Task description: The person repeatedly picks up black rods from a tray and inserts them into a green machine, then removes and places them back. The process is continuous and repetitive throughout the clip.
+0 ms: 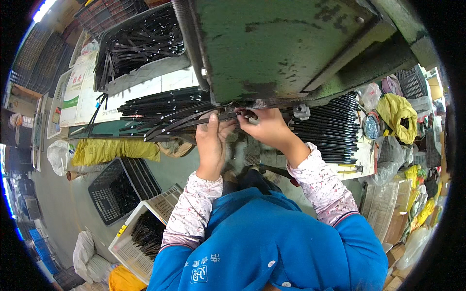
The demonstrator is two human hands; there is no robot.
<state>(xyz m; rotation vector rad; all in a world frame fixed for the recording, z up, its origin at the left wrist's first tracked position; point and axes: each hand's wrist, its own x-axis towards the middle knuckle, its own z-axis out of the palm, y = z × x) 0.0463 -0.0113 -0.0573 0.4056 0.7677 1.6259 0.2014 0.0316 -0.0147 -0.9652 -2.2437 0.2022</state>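
Note:
My left hand (212, 140) is closed round the ends of a few thin black strips (170, 127), thumb on top, just below the front edge of a green machine (286, 48). Those strips reach out to the left over a pile of similar strips (160, 105) on the bench. Close beside it, my right hand (267, 128) is pinched at the machine's lower edge. Its fingertips are on something small and dark, partly hidden by the fingers and the machine. To the right of that hand, slim black rods (325, 128) lie side by side in a row.
A grey bin (141, 80) of black strips stands at the back left. Pliers (350, 169) with yellow handles lie at the bench's right front. Below left are a black crate (104, 199) and a pale crate (127, 230) holding dark parts. Bags and boxes crowd the right side.

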